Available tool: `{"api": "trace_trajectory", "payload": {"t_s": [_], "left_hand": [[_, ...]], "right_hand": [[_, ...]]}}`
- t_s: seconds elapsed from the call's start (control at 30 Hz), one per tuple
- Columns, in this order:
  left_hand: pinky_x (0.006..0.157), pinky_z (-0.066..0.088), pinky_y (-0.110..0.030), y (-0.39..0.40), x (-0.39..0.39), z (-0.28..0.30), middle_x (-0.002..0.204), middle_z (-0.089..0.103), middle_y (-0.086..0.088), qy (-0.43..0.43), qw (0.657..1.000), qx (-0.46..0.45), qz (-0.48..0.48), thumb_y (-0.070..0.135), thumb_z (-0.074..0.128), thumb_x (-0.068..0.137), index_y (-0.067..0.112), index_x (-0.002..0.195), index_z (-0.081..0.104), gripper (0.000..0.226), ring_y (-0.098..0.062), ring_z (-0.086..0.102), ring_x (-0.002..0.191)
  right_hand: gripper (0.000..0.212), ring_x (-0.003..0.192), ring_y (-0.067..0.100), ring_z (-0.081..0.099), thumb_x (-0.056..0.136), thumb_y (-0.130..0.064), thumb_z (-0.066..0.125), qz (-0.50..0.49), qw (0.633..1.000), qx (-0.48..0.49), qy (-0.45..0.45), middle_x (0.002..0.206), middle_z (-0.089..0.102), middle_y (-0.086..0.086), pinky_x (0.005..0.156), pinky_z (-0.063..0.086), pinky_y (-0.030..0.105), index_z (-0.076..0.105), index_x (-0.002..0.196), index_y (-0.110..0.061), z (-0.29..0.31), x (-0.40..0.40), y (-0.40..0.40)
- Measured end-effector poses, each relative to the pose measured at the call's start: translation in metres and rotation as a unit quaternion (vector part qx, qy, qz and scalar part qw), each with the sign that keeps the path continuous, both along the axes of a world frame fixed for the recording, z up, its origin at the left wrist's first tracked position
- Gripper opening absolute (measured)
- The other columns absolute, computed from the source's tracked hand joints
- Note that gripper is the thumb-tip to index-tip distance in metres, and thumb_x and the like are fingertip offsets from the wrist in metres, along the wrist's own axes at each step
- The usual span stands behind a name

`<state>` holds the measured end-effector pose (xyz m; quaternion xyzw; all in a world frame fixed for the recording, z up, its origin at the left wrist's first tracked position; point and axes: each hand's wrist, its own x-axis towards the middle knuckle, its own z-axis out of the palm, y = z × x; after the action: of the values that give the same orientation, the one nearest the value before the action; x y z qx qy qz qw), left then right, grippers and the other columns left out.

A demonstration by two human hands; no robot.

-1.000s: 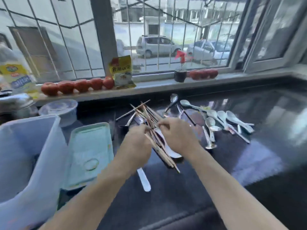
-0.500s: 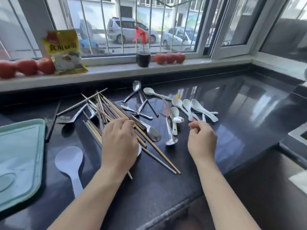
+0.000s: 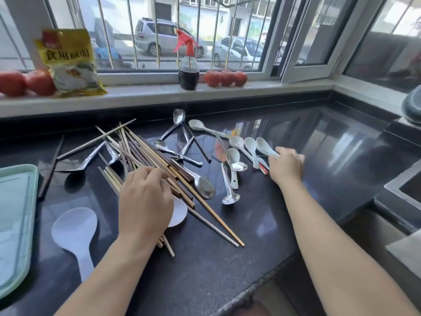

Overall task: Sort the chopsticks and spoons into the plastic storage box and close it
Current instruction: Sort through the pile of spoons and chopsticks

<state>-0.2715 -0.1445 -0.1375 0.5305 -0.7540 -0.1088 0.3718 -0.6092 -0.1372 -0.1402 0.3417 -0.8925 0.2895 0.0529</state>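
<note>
Right hand [image 3: 286, 167] reached white spoons [image 3: 264, 147], touching handles

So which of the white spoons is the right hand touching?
The rightmost of the three small white spoons lying side by side: the right hand has its fingers on that handle. The other two lie clear to its left.

Only one view is given, taken from the head. The dark counter [image 3: 227, 258] is seen from above and near, and the window [image 3: 182, 30] is faced ahead.
</note>
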Motion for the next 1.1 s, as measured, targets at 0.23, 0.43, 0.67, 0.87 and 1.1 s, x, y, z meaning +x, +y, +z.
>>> {"api": "trace_trajectory", "payload": {"t_s": [0.23,0.43,0.67,0.87,1.1], "left_hand": [[0.098,0.041,-0.040,-0.003,0.002,-0.005,0.108,0.063,-0.004,0.005,1.000,0.017,0.017,0.006,0.057,0.096,0.010,0.104,0.074,0.019,-0.027,0.052,0.113],[0.099,0.039,-0.038,0.001,-0.002,-0.004,0.106,0.058,0.002,0.000,1.000,0.024,0.004,0.006,0.056,0.094,0.012,0.104,0.073,0.021,-0.024,0.049,0.113],[0.097,0.038,-0.037,0.000,0.000,-0.004,0.105,0.058,0.002,0.004,1.000,0.024,0.006,0.007,0.058,0.095,0.011,0.103,0.074,0.019,-0.025,0.049,0.113],[0.096,0.037,-0.035,0.000,-0.001,-0.005,0.108,0.061,-0.003,0.004,1.000,0.019,-0.001,0.008,0.057,0.094,0.011,0.103,0.074,0.019,-0.023,0.049,0.113],[0.094,0.034,-0.031,0.000,-0.001,-0.007,0.107,0.062,-0.004,0.007,1.000,0.013,-0.004,0.008,0.057,0.095,0.011,0.103,0.074,0.019,-0.024,0.049,0.112]], "right_hand": [[0.033,0.117,0.038,0.045,0.098,-0.020,0.046,-0.056,0.996,0.074,0.016,0.123,0.060,0.012,0.091,0.040,0.035,0.073,0.116,-0.027,-0.002,-0.012,-0.007],[0.033,0.122,0.035,0.039,0.094,-0.018,0.048,-0.095,0.990,0.099,0.024,0.126,0.056,0.008,0.091,0.039,0.037,0.069,0.119,-0.025,-0.005,-0.011,-0.007],[0.035,0.115,0.036,0.046,0.092,-0.020,0.045,-0.068,0.994,0.083,0.016,0.118,0.060,0.010,0.082,0.030,0.032,0.074,0.110,-0.027,-0.010,-0.019,-0.005],[0.043,0.117,0.033,0.047,0.091,-0.011,0.042,-0.071,0.996,0.052,-0.003,0.120,0.063,0.008,0.080,0.029,0.029,0.073,0.116,-0.027,-0.010,-0.022,-0.008],[0.042,0.122,0.034,0.041,0.095,-0.003,0.041,-0.084,0.995,-0.062,-0.004,0.130,0.057,0.007,0.084,0.032,0.031,0.070,0.119,-0.021,-0.002,-0.015,-0.001]]}}
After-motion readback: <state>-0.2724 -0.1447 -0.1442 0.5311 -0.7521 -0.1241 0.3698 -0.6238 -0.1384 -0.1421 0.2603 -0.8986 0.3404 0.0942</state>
